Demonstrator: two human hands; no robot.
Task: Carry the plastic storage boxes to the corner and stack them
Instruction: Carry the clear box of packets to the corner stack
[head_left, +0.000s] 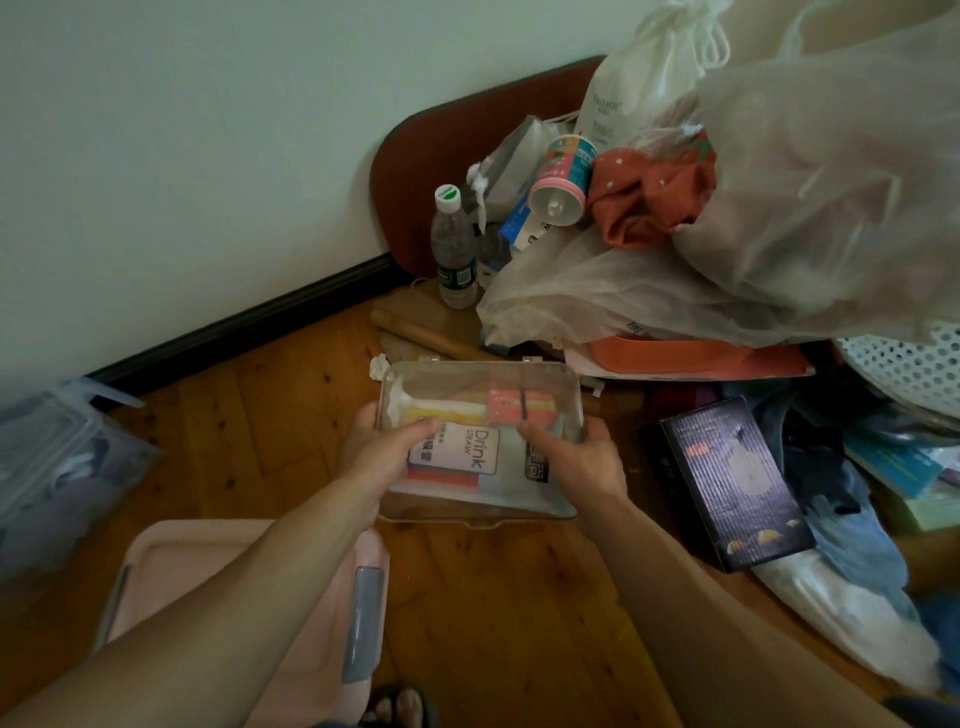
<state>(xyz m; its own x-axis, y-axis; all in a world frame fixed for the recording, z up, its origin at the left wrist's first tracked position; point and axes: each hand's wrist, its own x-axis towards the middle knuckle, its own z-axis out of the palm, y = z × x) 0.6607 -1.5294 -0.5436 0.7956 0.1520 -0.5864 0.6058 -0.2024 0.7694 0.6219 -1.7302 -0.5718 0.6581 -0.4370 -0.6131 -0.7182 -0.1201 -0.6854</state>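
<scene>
Clear plastic box (480, 441) gripped at both short sides, left hand (382, 447) and right hand (576, 454) closed round it, thumbs on lid, held above wood floor (291, 415). Inside: pack reading "Drink STRAW" (other print unreadable). Pink bin (332, 623) below-left, partly hidden by forearm; another clear box (57, 462) cut off at left edge.

Far right: water bottle (454, 248) upright on wooden floor (291, 415) beside heaped plastic bags (779, 218), red cloth (652, 200), pink-capped tube (563, 179). Dark book (735, 483) near right.
</scene>
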